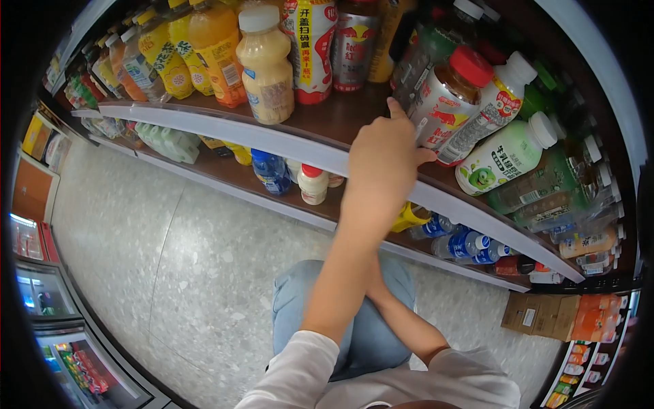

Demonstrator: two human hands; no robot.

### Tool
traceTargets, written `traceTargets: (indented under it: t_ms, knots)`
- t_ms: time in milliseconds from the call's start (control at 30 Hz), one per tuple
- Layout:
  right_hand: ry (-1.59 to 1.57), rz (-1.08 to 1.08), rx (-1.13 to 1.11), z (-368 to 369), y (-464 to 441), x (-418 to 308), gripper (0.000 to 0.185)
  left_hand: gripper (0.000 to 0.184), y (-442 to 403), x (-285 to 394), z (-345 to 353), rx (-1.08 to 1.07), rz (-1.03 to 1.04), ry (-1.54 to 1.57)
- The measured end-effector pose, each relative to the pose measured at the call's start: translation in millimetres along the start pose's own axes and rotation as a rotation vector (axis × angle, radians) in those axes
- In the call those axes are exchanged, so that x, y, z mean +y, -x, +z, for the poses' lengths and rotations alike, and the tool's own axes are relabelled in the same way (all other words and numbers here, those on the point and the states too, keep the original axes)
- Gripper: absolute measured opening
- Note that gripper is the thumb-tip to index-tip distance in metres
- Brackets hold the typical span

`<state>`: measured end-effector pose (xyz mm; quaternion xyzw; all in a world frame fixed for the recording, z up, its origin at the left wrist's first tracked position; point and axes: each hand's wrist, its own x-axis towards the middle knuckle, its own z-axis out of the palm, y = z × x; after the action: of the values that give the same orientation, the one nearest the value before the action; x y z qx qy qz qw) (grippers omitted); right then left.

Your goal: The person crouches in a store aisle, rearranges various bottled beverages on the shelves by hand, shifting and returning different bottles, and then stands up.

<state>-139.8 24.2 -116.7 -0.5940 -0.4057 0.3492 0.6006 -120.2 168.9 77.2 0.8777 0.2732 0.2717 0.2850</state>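
Observation:
My left hand (385, 150) reaches over the front edge of the upper shelf, back of the hand upward. Its index finger and thumb are stretched apart at the base of a Red Bull bottle (446, 105) with a red cap, at or very near its surface. The other fingers are hidden. Behind the finger, a dark bottle (415, 78) stands partly covered. To the right are a white-capped bottle (487, 109) and a pale green bottle (501, 160). My right hand (375, 279) is mostly hidden behind my left forearm, over my knees; its fingers do not show.
The upper shelf's pale edge strip (272, 140) runs below my hand. Left of it stand a cream-coloured bottle (268, 75) and a red-and-white bottle (315, 51). Below is a lower shelf with blue-labelled water bottles (463, 243). A cardboard box (541, 315) sits on the right.

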Motion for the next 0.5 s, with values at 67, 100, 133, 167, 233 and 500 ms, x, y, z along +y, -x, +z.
traceTargets:
  t_ms: [67, 100, 133, 167, 233, 500]
  knots:
    - [-0.07, 0.013, 0.051, 6, 1, 1, 0.021, 0.088, 3, 10, 3, -0.001, -0.092, -0.074]
    - [-0.07, 0.019, 0.054, 5, 2, 8, 0.021, 0.087, 1, 11, 1, -0.048, -0.091, -0.047]
    - [-0.057, 0.096, -0.013, 2, 3, 17, 0.023, 0.087, 2, 12, 1, -0.052, -0.092, -0.046]
    - [-0.044, 0.172, -0.081, 1, 4, 26, 0.025, 0.087, 2, 12, 1, -0.06, -0.094, -0.042]
    - [-0.05, 0.076, -0.021, 7, 1, 20, 0.024, 0.087, 2, 9, -1, -0.064, -0.098, -0.04]
    - [-0.032, 0.032, 0.094, 18, -6, 9, 0.011, 0.073, 0, -20, -43, 0.377, 0.082, 0.169]
